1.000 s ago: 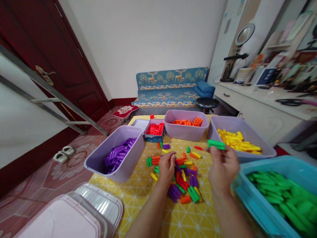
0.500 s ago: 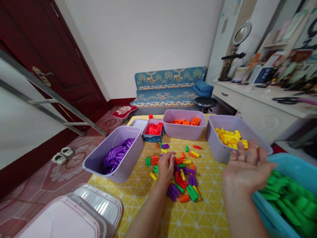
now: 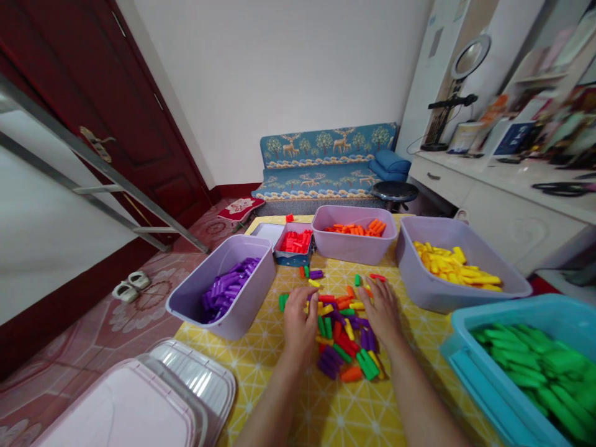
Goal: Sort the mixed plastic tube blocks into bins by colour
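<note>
Mixed colored plastic pieces (image 3: 345,332) lie in a loose pile on the yellow patterned tablecloth (image 3: 261,385). My left hand (image 3: 300,316) rests at the pile's left side, over some pieces, its fingers apart and nothing seen in its grip. Spread fingers of my right hand (image 3: 382,309) reach over the pile's right edge, near a red piece. Around the pile stand a bin of purple pieces (image 3: 230,285), a small box of red pieces (image 3: 297,241), a bin of orange pieces (image 3: 356,230), a bin of yellow pieces (image 3: 454,264) and a turquoise bin of green pieces (image 3: 535,372).
Stacked plastic lids (image 3: 121,403) lie at the lower left. Beyond the table are a blue patterned sofa (image 3: 326,161) and a black stool (image 3: 395,191). A metal ladder (image 3: 102,180) leans at the left, and a white dresser (image 3: 503,186) stands at the right.
My right hand has moved left and down from above the yellow bin to the pile. My left hand has shifted slightly left, its fingers now more spread. The view has turned slightly.
</note>
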The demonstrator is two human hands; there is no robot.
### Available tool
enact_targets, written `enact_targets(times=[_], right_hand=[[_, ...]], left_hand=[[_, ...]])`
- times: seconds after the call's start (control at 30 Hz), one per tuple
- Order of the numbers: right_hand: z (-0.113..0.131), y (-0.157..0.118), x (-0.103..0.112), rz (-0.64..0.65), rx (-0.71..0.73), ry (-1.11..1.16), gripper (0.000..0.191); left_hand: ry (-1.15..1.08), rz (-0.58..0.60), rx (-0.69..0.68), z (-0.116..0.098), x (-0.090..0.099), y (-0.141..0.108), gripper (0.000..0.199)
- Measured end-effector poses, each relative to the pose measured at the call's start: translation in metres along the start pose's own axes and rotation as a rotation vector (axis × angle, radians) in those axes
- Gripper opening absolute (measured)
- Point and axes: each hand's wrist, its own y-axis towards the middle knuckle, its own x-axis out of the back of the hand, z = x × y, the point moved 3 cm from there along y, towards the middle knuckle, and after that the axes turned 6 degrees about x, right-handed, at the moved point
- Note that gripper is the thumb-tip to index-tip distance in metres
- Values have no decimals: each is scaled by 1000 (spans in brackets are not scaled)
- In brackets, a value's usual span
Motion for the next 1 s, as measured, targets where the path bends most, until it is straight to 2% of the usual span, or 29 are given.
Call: enact_targets(times=[0.07, 0.17, 0.27, 0.33, 0.57, 0.73, 0.83, 0.9, 1.0], right_hand=[[-4, -1, -4, 66, -9, 21, 48], [6, -3, -6, 153, 42, 189, 47], [23, -6, -6, 195, 53, 341, 45], [33, -7, -6, 203, 47, 382, 44], [42, -8, -4, 148, 48, 492, 39], [36, -9, -5, 114, -59, 609, 39], [35, -8, -7, 129, -64, 667, 38], [34, -7, -8, 131, -33, 651, 34], [33, -7, -8, 136, -17, 642, 29]], left_hand=[[109, -60, 8, 11, 12, 3, 18], [194, -148, 67, 35, 19, 7, 21], [121, -143, 164, 52, 10, 9, 24], [50, -115, 214, 55, -1, 8, 26], [-308, 50, 321, 32, -45, 7, 29], [-903, 156, 559, 26, -62, 20, 41], [-1204, 261, 615, 17, -62, 29, 45], [-1229, 317, 566, 7, -58, 34, 43], [-1001, 389, 449, -10, -44, 34, 42]])
